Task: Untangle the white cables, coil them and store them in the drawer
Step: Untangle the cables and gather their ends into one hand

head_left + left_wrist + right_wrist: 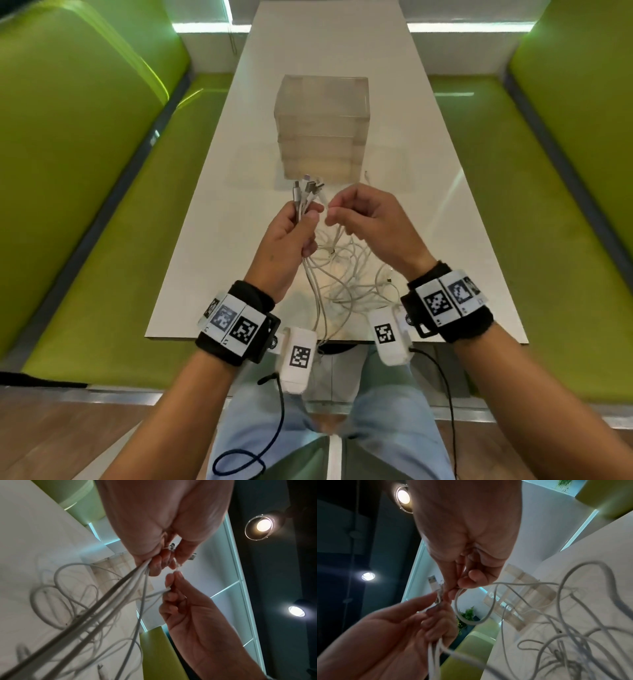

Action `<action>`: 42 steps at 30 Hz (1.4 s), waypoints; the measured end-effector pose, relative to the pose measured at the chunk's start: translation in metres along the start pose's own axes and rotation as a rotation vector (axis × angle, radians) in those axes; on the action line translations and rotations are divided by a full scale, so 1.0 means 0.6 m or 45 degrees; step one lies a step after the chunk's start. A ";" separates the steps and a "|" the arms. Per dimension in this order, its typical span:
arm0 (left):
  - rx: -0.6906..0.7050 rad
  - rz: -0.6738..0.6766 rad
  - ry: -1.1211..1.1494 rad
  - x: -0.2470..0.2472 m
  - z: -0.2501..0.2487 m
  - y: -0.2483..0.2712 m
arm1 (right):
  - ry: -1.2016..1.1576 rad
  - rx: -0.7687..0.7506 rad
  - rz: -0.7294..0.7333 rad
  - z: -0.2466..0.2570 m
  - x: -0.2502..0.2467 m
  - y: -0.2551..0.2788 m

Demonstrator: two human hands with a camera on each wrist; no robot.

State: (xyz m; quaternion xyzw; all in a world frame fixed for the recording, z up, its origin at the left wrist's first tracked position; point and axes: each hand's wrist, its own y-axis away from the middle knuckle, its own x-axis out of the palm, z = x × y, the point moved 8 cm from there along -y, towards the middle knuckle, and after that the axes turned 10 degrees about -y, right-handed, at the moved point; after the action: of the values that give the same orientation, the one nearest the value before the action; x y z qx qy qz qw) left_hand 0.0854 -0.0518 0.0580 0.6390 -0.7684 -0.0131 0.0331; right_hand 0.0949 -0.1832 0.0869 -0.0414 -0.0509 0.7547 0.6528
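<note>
A tangle of white cables (pixel 346 274) lies on the white table (pixel 212 240) near its front edge, with loops trailing over the edge. My left hand (pixel 298 226) grips a bundle of several cable ends, whose plugs (pixel 308 186) stick up above the fist. My right hand (pixel 356 212) pinches one thin cable beside the left thumb. In the left wrist view the cables (pixel 123 588) run taut out of the fist. The right wrist view shows a loop of cable (pixel 471 608) hanging from the pinch. A clear drawer unit (pixel 323 126) stands behind the hands, its drawers pushed in.
Green benches (pixel 102 205) flank the table on both sides. The table stretches far back behind the drawer unit. A loose plug (pixel 389 280) lies on the table by my right wrist. My knees are under the front edge.
</note>
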 end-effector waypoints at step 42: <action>0.162 -0.407 0.469 -0.127 -0.043 -0.002 | 0.500 -0.034 0.414 -0.056 0.080 -0.008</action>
State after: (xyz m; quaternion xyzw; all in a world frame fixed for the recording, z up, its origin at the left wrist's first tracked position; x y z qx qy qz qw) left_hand 0.1020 0.0234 0.0811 0.7449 -0.6378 0.1467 0.1297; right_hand 0.0971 -0.1340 0.0546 -0.2035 0.0742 0.8265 0.5195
